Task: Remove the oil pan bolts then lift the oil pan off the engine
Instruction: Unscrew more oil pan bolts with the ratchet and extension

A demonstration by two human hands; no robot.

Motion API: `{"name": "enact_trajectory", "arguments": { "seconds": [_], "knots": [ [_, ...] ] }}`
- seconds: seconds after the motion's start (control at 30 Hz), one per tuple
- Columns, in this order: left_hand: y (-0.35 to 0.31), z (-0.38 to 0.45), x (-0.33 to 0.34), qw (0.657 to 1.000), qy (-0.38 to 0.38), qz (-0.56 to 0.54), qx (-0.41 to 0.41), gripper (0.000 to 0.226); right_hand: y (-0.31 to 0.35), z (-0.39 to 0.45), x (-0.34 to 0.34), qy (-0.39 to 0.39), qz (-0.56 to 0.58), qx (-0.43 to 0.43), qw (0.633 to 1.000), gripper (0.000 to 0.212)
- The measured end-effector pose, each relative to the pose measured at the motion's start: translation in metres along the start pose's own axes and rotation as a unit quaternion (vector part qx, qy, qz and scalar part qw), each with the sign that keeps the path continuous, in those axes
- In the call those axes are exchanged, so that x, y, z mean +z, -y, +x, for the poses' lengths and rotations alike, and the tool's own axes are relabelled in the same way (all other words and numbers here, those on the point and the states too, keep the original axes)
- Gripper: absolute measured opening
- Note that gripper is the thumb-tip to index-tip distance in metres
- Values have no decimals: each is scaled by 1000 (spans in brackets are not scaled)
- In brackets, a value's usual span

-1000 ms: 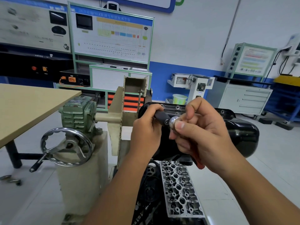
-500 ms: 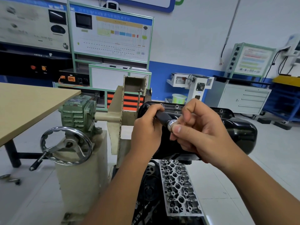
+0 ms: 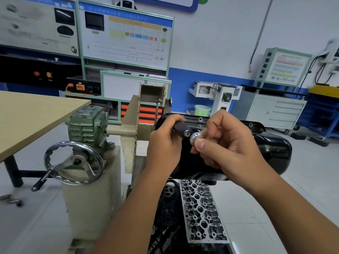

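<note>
The black oil pan (image 3: 271,149) sits on top of the upturned engine (image 3: 200,208), which hangs on a stand in front of the person; along its far flange the bolt holes look empty, though blur and the hands hide the near edge, so I cannot tell whether any bolts remain. Just above the pan, the left hand (image 3: 163,143) is curled round a dark tool handle (image 3: 180,128), its open square end facing the right hand. The right hand (image 3: 225,143) pinches a small shiny socket (image 3: 196,136) between thumb and fingertips, just beside the end of the handle and not yet seated on it. This reads as tool preparation within the bolt-removal step rather than the lift. The next move likely calls for lining the socket squarely with the drive end, pushing it on, then carrying the tool to a bolt on the flange. To the left stands the stand's green gearbox (image 3: 86,123) with its handwheel (image 3: 73,163), beside a wooden table (image 3: 27,116); training boards and cabinets line the wall behind.
</note>
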State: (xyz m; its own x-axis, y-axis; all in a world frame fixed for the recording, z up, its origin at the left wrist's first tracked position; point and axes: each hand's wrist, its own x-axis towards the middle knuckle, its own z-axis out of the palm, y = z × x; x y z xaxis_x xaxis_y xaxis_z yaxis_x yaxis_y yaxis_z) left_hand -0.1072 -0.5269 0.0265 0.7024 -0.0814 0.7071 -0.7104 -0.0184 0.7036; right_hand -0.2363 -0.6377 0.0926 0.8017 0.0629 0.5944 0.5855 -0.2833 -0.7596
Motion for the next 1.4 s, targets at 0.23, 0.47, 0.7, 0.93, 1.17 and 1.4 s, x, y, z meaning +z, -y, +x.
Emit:
{"name": "enact_trajectory", "arguments": {
  "seconds": [0.23, 0.47, 0.7, 0.93, 1.17, 1.4],
  "knots": [
    [-3, -3, 2, 1000, 5, 15, -3, 42, 0, -1, 1, 18, 64, -8, 998, 29],
    [-2, -3, 3, 1000, 4, 1, -7, 43, -1, -1, 1, 9, 57, 1, 998, 29],
    [-2, -2, 2, 1000, 0, -6, -1, 38, -2, -4, 3, -6, -13, -22, 1000, 28],
    [-5, -2, -1, 1000, 8, 11, -8, 40, 4, -1, 5, 16, -156, -79, 984, 31],
    [-5, -3, -3, 1000, 9, 7, 2, 29, -7, -9, 8, -6, -358, -198, 912, 39],
    [-2, -4, -2, 1000, 19, 9, -1, 35, -9, -7, 10, -33, -367, -258, 893, 51]
  ]
}}
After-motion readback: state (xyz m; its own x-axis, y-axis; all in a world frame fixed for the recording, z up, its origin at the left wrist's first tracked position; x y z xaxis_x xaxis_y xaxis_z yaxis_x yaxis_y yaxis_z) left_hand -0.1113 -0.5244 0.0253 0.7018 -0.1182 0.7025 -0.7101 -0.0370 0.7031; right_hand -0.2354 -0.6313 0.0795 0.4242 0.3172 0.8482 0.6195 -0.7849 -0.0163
